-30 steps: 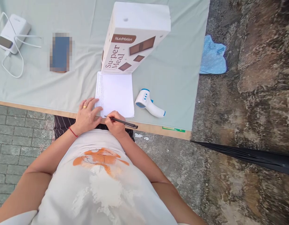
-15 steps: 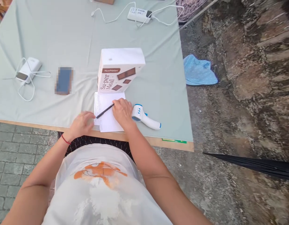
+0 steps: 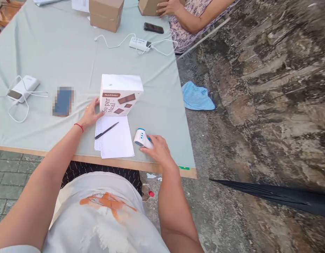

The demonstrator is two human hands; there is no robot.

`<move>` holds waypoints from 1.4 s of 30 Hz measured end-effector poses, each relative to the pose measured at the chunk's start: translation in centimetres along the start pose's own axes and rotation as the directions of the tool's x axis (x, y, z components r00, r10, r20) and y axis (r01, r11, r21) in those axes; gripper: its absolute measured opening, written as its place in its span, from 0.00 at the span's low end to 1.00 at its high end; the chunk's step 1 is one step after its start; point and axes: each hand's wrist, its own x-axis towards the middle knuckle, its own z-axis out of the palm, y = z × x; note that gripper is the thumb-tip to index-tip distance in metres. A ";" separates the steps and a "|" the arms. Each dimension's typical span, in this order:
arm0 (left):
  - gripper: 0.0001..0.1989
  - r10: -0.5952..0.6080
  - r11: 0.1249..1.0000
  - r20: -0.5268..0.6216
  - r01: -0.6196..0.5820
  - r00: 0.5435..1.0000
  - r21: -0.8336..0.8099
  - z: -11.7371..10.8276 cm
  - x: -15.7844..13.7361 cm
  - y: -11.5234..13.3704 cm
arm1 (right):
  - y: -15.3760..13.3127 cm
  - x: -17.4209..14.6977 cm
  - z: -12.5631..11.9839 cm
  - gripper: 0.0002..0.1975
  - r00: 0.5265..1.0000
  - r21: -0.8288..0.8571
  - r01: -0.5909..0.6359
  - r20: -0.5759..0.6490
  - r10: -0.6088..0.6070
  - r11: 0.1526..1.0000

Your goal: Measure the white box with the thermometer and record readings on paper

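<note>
My left hand [image 3: 91,114] is at the lower left edge of a white NutriMotion "Su-per Meal" box [image 3: 113,102], thumb by the front face and fingers along the side. The box stands upright on the table. My right hand [image 3: 159,151] is closed over the handle of a white and blue infrared thermometer [image 3: 141,137], whose head points left over the cloth. Between my hands lie white paper sheets [image 3: 117,140], some with rows of print or writing at the left edge. A black pen [image 3: 106,130] rests slantwise on them.
On the green tablecloth [image 3: 59,56] are a blurred-out phone [image 3: 62,101], two white power banks [image 3: 31,84] with cables, a dark phone [image 3: 153,28] and a cardboard box [image 3: 106,14]. Another person's hand [image 3: 167,7] touches a second carton. A blue cloth [image 3: 198,96] is right of the table.
My left hand has moved up from beside the paper to the box. My right hand has left the pen and paper and taken hold of the thermometer. The view now takes in more of the far table.
</note>
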 end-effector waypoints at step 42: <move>0.27 -0.162 0.967 -0.118 0.182 0.980 0.180 1.3 0.7 2.3 | -14.7 8.9 5.6 0.29 0.989 0.946 -0.090 0.049 0.138 0.311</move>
